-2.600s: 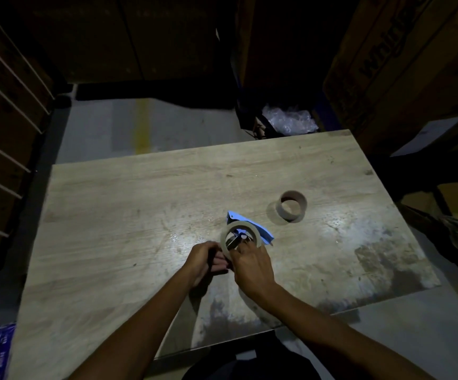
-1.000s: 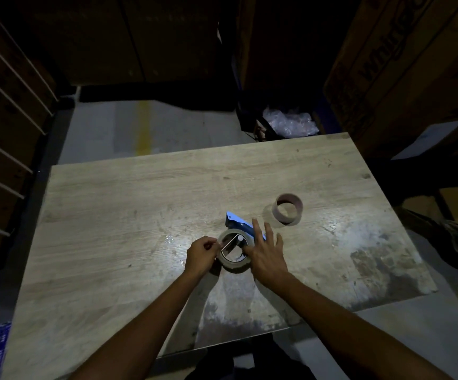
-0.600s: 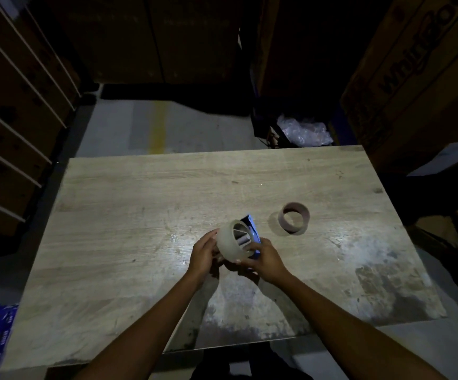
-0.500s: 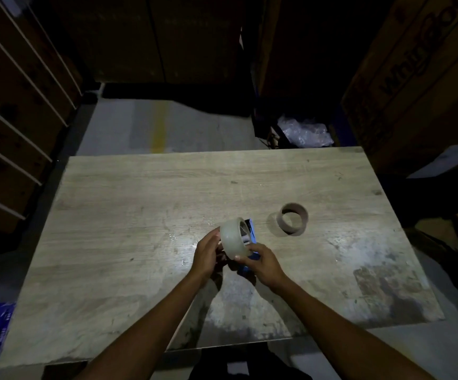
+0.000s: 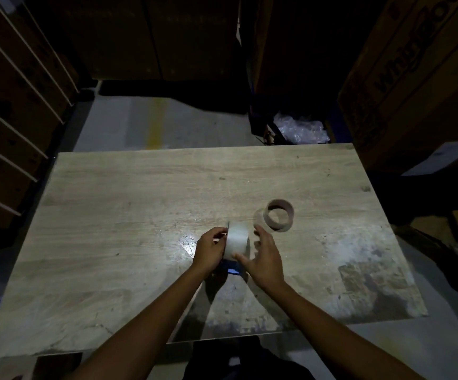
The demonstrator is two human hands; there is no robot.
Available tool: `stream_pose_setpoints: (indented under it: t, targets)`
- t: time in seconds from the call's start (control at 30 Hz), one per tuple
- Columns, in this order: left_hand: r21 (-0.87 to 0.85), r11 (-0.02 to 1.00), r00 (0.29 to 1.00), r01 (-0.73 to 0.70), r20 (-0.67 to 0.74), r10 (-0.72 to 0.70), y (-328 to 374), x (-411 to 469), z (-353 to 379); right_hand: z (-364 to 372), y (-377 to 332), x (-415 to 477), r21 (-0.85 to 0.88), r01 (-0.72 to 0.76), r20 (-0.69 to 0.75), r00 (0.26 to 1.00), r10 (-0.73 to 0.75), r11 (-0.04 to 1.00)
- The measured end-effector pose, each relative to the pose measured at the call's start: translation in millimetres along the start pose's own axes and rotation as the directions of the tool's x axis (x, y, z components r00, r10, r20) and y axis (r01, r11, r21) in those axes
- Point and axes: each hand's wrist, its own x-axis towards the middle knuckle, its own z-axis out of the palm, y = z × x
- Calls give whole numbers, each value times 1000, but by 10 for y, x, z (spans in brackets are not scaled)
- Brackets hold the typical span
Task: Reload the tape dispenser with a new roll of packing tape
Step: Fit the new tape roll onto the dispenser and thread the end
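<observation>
A pale, translucent new tape roll stands on edge at the middle of the wooden table. It sits on the blue tape dispenser, of which only a small blue part shows below the roll. My left hand is closed on the dispenser at the roll's left side. My right hand is just right of the roll with its fingers spread. Its thumb touches the roll's lower front. An empty brown cardboard core lies flat on the table, to the right and farther back.
Large cardboard boxes rise behind the table's right corner, with crumpled plastic wrap on the floor next to them. A slatted rack stands at the left. Grey floor with a yellow stripe lies beyond the far edge.
The dispenser with the roll went from lying flat to standing on edge. My right hand let go of it and spread its fingers. My left hand kept its hold.
</observation>
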Motion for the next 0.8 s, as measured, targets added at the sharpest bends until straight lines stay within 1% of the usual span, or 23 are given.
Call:
stream_pose_setpoints:
  t: [0.03,0.1,0.13,0.17,0.2,0.3,0.37,0.43,0.5,0.57,0.63,0.7,0.8]
  targets:
    - [25,1000,1000,-7,-20,8,5,-4,14,-22,11,16,-105,122,-3,992,-123,987]
    - [56,998,999,-9,-51,12,4,6,42,-65,15,67,-275,362,74,932,-356,891]
    - [63,998,998,-1,-64,6,7,14,53,-85,8,91,-318,444,114,895,-431,838]
    - [69,998,997,13,-73,-8,16,23,62,-105,9,119,-343,493,140,869,-475,800]
    - [69,997,997,30,-76,-24,26,34,65,-119,16,155,-362,516,151,854,-497,776]
    - [74,995,996,70,-68,-65,66,66,57,-178,4,263,-388,537,166,840,-517,749]
    - [90,993,993,76,-98,-67,94,57,67,-204,-13,321,-394,564,179,822,-541,726]
    - [80,997,977,24,-212,-6,129,20,84,-216,-35,359,-399,587,183,803,-567,704]
    - [91,991,944,-94,-309,118,178,-42,96,-219,-42,389,-416,606,183,786,-590,678]
    - [128,972,926,-199,-299,229,228,-92,91,-226,-56,396,-439,616,192,775,-602,654]
    - [172,950,923,-261,-243,297,240,-113,77,-243,-46,383,-435,633,190,760,-622,640]
    - [170,956,939,-237,-212,271,226,-110,57,-259,-5,360,-434,665,206,730,-652,607]
    - [114,982,967,-149,-191,169,179,-78,30,-277,31,336,-471,706,237,679,-694,529]
